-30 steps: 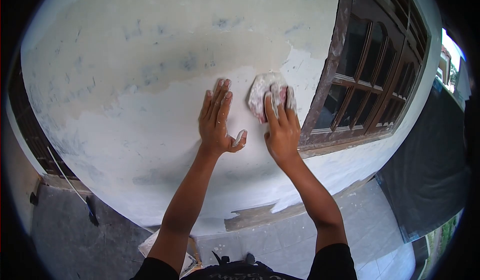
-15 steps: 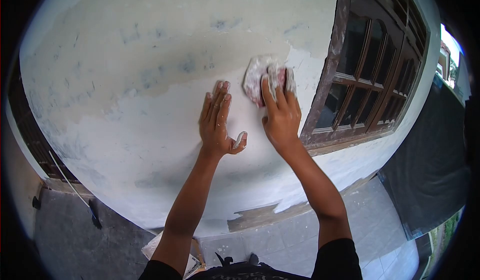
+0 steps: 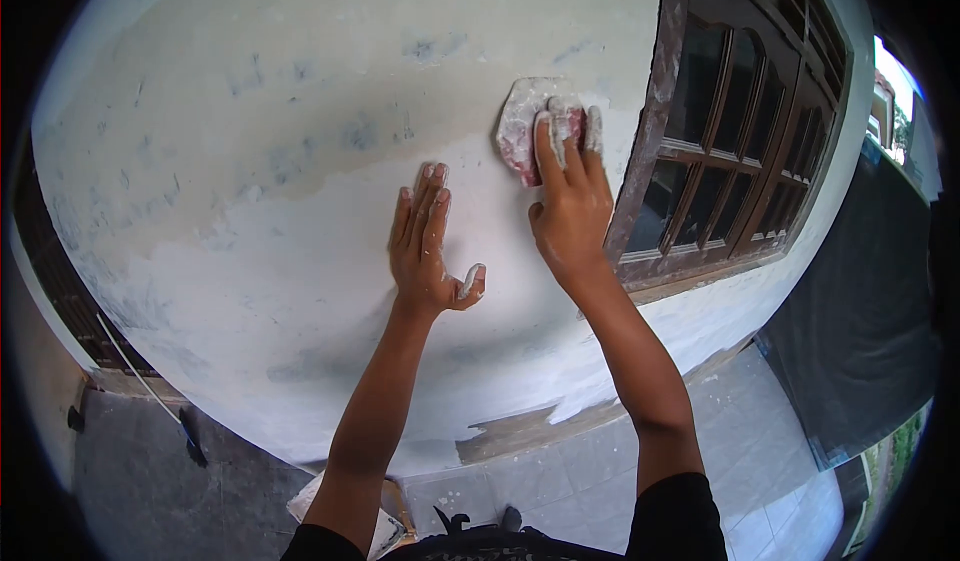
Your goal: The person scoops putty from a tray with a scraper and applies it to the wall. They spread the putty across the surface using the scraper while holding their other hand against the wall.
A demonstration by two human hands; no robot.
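Observation:
My right hand presses a flat putty spreader, red under a thick smear of white putty, against the wall. Its fingers lie over the spreader and are coated white; the thumb side faces left. To the left of it, my left hand rests flat on the fresh white coat, fingers stretched upward and thumb out to the side. Putty marks that thumb and the fingertips. Smooth white covers the lower wall, while the upper part is beige with grey-blue patches.
A brown wooden window stands just right of my right hand. Below is a grey tiled floor, with a putty-stained container near my body. A long-handled tool leans at left; dark sheeting hangs at right.
My right hand has slid upward and slightly right along the wall with the spreader. My left hand stays flat on the wall, while the view has shifted a little.

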